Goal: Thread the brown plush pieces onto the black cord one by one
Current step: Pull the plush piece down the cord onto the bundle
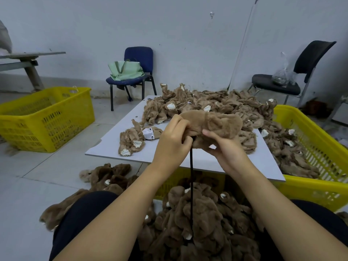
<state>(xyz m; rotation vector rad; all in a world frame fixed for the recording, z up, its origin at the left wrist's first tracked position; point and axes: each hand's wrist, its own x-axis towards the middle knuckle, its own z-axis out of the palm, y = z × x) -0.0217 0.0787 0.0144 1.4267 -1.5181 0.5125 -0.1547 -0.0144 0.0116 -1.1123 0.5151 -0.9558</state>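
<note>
Both hands hold one brown plush piece (220, 123) above the near edge of the white board (116, 138). My left hand (172, 142) grips its left end, fingers curled in where the top of the black cord (191, 185) meets the plush. My right hand (224, 149) pinches the piece from below. The cord hangs straight down between my wrists into a mass of darker-looking threaded plush pieces (197, 223) between my knees. A big heap of loose plush pieces (207, 104) covers the far side of the board, and a small bunch (131, 142) lies at its left.
A yellow crate (320, 151) on the right holds more plush pieces; another yellow crate (43, 117) stands on the floor at left. A blue chair (135, 72) with a green bag and a black chair (293, 76) stand by the wall. More plush (105, 178) lies on the floor.
</note>
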